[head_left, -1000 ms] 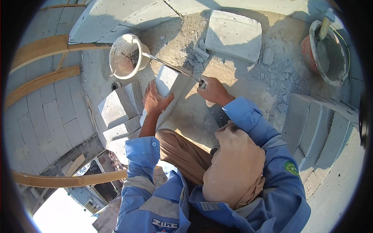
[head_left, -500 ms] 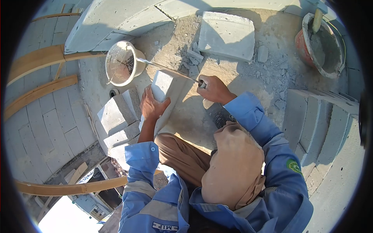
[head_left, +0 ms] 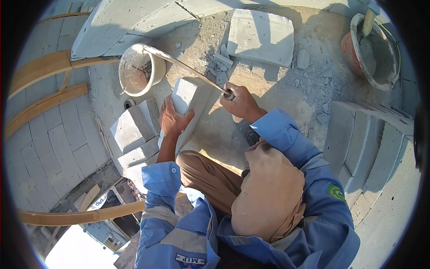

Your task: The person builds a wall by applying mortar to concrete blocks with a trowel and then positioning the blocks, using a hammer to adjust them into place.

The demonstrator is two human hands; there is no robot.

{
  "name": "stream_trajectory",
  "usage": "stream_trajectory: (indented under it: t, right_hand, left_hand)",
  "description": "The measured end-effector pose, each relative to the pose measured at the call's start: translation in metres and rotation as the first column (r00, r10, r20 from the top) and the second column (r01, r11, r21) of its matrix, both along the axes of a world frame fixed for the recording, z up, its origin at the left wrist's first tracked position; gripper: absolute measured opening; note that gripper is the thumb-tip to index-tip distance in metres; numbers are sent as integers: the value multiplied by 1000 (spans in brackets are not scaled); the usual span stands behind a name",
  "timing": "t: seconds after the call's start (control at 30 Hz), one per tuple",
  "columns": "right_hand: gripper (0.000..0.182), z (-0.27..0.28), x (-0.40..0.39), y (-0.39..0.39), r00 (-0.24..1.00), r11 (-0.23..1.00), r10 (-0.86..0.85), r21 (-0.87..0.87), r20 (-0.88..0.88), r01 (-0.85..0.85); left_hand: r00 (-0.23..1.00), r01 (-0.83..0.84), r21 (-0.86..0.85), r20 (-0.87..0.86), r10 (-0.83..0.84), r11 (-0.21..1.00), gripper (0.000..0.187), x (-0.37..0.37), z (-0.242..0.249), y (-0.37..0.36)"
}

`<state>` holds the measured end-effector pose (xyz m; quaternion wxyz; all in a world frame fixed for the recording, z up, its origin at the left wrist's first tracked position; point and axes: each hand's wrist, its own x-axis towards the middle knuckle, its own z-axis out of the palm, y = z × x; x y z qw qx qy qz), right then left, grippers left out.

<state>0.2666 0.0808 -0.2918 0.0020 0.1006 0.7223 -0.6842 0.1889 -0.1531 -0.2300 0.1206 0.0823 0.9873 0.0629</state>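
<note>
My left hand (head_left: 172, 119) grips the near side of a grey concrete block (head_left: 187, 96) that stands tilted on the floor in front of my knee. My right hand (head_left: 239, 102) is closed on the handle of a long thin blade (head_left: 179, 62), apparently a saw or trowel. The blade slants up and to the left over the block's top, and its tip reaches across the rim of a white bucket (head_left: 134, 71).
Cut grey blocks (head_left: 130, 130) lie left of my hand. A large slab (head_left: 262, 36) and rubble sit beyond. An orange bucket of mortar (head_left: 371, 49) stands at the upper right, stacked blocks (head_left: 358, 139) at the right, wooden planks (head_left: 45, 67) at the left.
The blade has swung upward and its tip now crosses over the white bucket's rim. My right hand shifted slightly left. My left hand keeps its hold on the block.
</note>
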Motion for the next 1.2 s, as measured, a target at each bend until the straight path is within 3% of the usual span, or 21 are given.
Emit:
stream_trajectory:
  t: [0.07,0.2,0.27,0.3,0.37,0.53,0.6,0.67,0.73,0.77,0.8,0.87,1.03,1.2]
  right_hand:
    - [27,-35,-10,2,984,947,159,269,78,-175]
    - [26,-15,1,-2,992,958,110,261,55,-120]
    - [36,6,-2,0,996,999,38,19,82,-40]
    - [36,-8,-2,-4,996,999,39,15,84,-41]
    - [34,-47,-8,-1,955,922,179,297,238,-247]
    - [29,-32,9,7,960,936,184,260,212,-236]
    - [24,-16,9,6,1000,1000,1,-15,18,-1]
    - [24,-48,5,1,1000,1000,21,17,2,-21]
    - [23,-79,-5,6,982,954,169,237,80,-183]
    - [24,-81,-6,8,987,927,156,338,47,-163]
    - [24,-84,-7,8,983,920,181,348,29,-180]
    - [26,-54,8,13,978,966,146,195,146,-173]
    - [25,-80,12,12,955,930,128,303,267,-209]
    - [21,-42,29,15,970,945,138,267,201,-190]
  left_hand:
    - [1000,3,21,0,-3,1000,89,0,3,3]
    - [998,51,9,-30,-51,999,92,-1,-8,-8]
    - [1000,20,26,23,-21,999,92,-3,-1,1]
    - [1000,19,10,20,-19,1000,91,-1,-1,-2]
    - [1000,24,7,-3,-24,1000,90,-1,-1,0]
    - [1000,20,43,15,-21,999,87,-1,4,2]
    - [999,32,62,14,-33,998,86,-5,-1,1]
    - [1000,12,23,-2,-12,1000,85,-2,-4,-4]
    - [1000,7,39,-24,-6,999,85,0,0,-1]
    - [1000,18,44,-26,-17,999,86,0,2,-1]
    - [999,-6,50,-45,9,999,86,-5,2,-2]
    - [1000,28,70,0,-28,997,85,-3,3,-3]
    - [1000,3,89,24,-5,996,85,-3,5,-5]
    - [1000,-9,119,11,8,993,84,-2,1,-11]
